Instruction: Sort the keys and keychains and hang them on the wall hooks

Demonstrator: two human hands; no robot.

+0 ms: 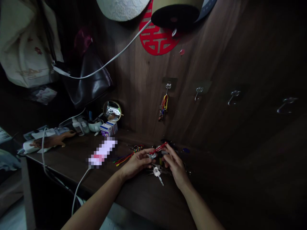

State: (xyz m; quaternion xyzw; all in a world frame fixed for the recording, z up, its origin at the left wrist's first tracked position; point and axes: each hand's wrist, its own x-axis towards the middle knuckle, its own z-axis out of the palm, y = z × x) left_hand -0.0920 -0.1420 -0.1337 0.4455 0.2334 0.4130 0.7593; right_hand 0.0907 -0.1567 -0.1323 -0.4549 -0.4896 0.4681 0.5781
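Head view shows silvery keys (157,172) beside a thin red cord (160,148).

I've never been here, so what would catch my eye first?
Probably the large red cut-out high on the wooden wall, then the bright, blurred phone on the desk, at left. Between the left hand and right hand runs a red cord, with a silver key nearer the viewer.

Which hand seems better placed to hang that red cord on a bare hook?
Probably the right hand: it's at the right end of the red cord and nearer the bare hooks. The left hand is at the left end, by the keys.
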